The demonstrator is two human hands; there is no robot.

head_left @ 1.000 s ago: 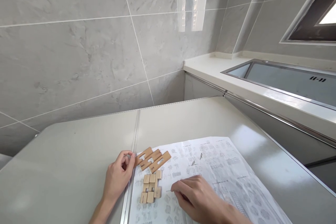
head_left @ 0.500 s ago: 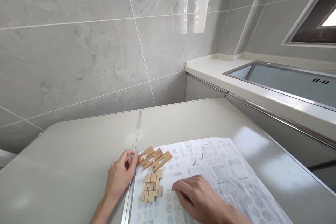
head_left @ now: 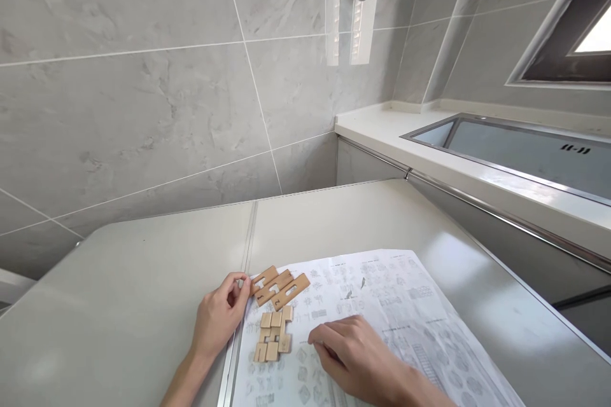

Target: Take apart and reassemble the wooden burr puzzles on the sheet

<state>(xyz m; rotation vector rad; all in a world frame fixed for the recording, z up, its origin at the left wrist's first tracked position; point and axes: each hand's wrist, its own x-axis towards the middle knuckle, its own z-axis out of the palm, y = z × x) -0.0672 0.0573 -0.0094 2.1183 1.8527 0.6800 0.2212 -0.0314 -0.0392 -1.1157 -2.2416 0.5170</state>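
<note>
Three flat, slotted wooden pieces (head_left: 291, 291) lie overlapping in a slanted fan on a printed paper sheet (head_left: 334, 273); dark marks show on two of them. My left hand (head_left: 222, 308) is closed at the fan's left end, thumb and forefinger together on the edge of the leftmost piece, partly covering it. Just below the fan sits a small cluster of pale wooden blocks (head_left: 272, 351), fitted together with small gaps between them. To the right of the blocks, my right hand (head_left: 351, 356) rests on the sheet with its fingers curled in. Nothing shows in that hand.
The light table (head_left: 172, 267) has a metal seam (head_left: 251, 235) running under the sheet's left side. At the right stands a white counter (head_left: 372, 121) with a sink (head_left: 501, 140). A grey tiled wall (head_left: 167, 95) rises behind the table.
The view has shifted slightly, so the whole scene sits a little differently in the picture. Both hands, the slotted pieces and the blocks keep their places relative to one another.
</note>
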